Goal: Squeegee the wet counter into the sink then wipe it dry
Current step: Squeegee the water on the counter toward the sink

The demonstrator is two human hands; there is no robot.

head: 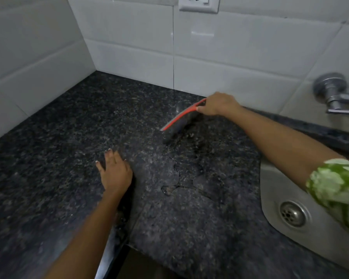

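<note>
A dark speckled granite counter [58, 158] fills an L-shaped corner. My right hand [218, 104] grips the handle of a red squeegee [181, 117] near the back wall, its dark rubber blade resting on the counter. A puddle of water [189, 178] lies on the counter just in front of the blade, between it and the front edge. My left hand [114, 172] rests flat on the counter to the puddle's left, fingers spread, holding nothing. The steel sink [274, 188] with its round drain [293, 213] is at the right.
White tiled walls [129, 47] close the corner at the back and left. A chrome tap [334, 93] sticks out of the wall above the sink. A wall socket [198, 4] sits high on the tiles. The counter's front edge drops off at bottom centre.
</note>
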